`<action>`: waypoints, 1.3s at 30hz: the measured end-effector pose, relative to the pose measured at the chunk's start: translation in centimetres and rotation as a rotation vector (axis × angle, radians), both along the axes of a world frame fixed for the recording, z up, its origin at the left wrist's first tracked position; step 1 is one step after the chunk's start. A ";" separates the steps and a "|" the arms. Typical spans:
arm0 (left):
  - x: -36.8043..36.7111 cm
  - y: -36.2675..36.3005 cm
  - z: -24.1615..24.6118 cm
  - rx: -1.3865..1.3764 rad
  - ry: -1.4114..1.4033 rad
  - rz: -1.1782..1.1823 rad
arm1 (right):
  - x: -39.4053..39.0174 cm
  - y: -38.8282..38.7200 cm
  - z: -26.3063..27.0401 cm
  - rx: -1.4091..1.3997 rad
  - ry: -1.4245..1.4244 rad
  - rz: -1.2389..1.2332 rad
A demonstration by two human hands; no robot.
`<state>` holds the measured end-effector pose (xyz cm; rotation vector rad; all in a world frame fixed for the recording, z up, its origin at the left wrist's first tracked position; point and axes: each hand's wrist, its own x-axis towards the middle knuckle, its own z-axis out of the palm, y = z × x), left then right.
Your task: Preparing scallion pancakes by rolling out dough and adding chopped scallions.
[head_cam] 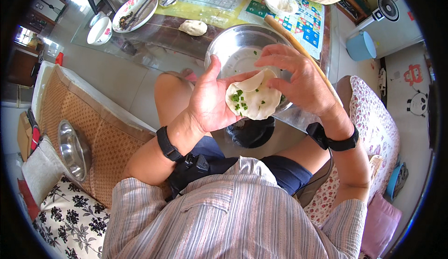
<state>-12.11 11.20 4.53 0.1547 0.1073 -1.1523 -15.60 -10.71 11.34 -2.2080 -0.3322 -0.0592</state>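
My left hand (213,98) is palm up, its thumb raised, and holds a round, flat dough wrapper (257,100). Chopped green scallion (239,100) lies mostly on the wrapper's left part, with a few bits farther right. The wrapper's far edge is folded over in a flap. My right hand (297,77) hovers at the far right of the dough, fingers curved and apart. Its thumb overlaps the dough's edge; whether it touches cannot be told. Beneath both hands is a steel basin (241,37) with scallion bits inside.
A wooden rolling pin (290,37) leans along the basin's right side. On the glass-topped table are a filled dough piece (193,28), a bowl of flour (281,2), and an oval plate (147,10) with chopsticks. A black bin (250,133) stands below; another steel basin (72,150) sits left.
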 end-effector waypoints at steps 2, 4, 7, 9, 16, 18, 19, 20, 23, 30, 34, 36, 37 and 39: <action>-0.1 0.2 0.0 -0.097 0.036 -0.085 | 0.1 0.4 0.0 -0.140 -0.137 0.117; -0.4 0.3 0.0 -0.048 0.042 -0.106 | 1.0 0.3 -0.9 -0.145 -0.178 0.111; -0.9 0.6 0.2 -0.024 0.036 -0.116 | 1.9 0.0 -1.3 -0.141 -0.203 0.037; -1.2 1.8 0.0 -0.062 0.055 -0.094 | 3.1 -0.5 -1.8 -0.126 -0.187 -0.020; -2.3 4.6 -0.3 -0.007 0.017 0.030 | 6.5 -2.1 -6.3 -0.706 -0.012 0.078; -2.3 4.7 -0.8 -0.011 0.008 0.062 | 6.8 -1.6 -7.5 -0.730 -0.003 0.086; -2.3 4.7 -0.9 -0.017 0.013 0.067 | 6.9 -1.6 -7.9 -0.751 0.005 0.082; -2.3 4.7 -0.9 -0.015 0.013 0.051 | 6.9 -1.9 -8.1 -0.718 0.011 0.104; -2.5 4.5 -0.7 0.012 0.008 0.054 | 6.5 -1.9 -7.3 -0.770 0.033 0.124; -2.6 4.2 -0.8 -0.001 -0.005 0.099 | 2.7 -1.9 -5.7 -0.668 0.250 0.157; -2.5 3.9 -0.7 0.006 -0.015 0.110 | 2.5 -2.5 -2.1 -0.097 0.582 0.212; -2.5 3.5 -0.3 0.017 -0.021 0.131 | 1.3 -1.4 0.6 0.067 0.603 0.180; -2.5 3.2 -0.1 0.032 -0.027 0.142 | 0.5 -0.8 1.7 0.235 0.621 0.139; -2.3 3.0 0.0 0.021 -0.027 0.137 | -0.5 0.2 2.0 0.316 0.603 0.149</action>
